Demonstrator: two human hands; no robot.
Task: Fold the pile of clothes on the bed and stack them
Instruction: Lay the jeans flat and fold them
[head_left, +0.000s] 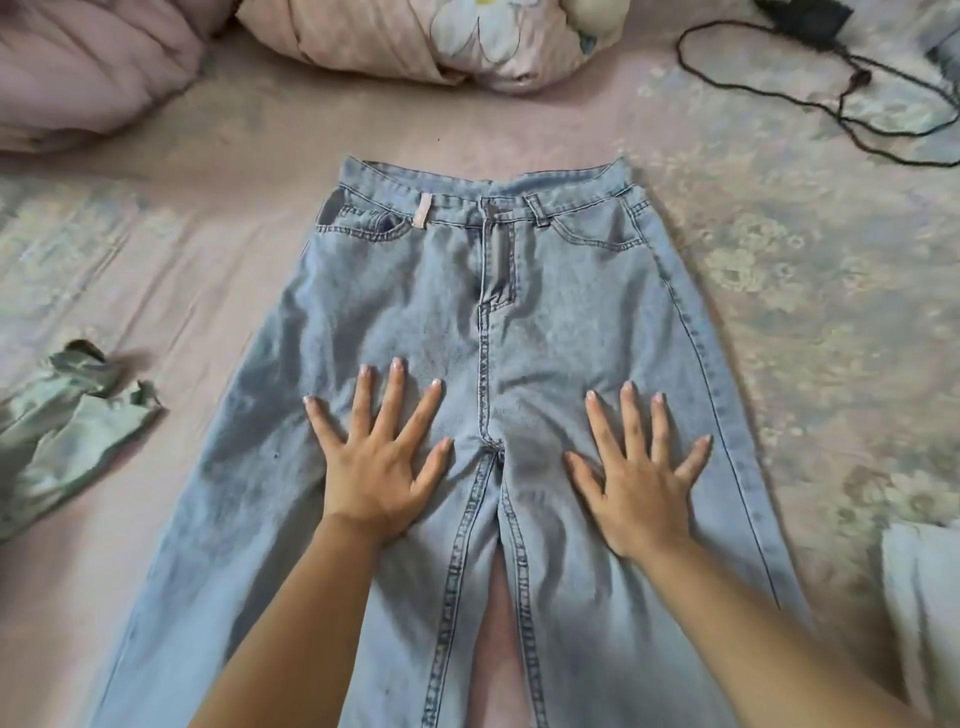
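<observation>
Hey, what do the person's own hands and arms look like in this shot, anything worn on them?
The left hand and right hand are bare, with no rings, watch or bracelets showing. Fingernails are short with pale, light-tipped polish. Both forearms are uncovered down to the frame's edge; no sleeves are in view.

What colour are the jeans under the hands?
Light blue washed denim jeans, clearest in the head view.

The jeans (498, 395) lie flat at centre on the bed (218, 249). Crumpled garment (62, 431) at 9 o'clock, pillow (415, 36) at 12 o'clock, cable (810, 88) at 2 o'clock.
</observation>
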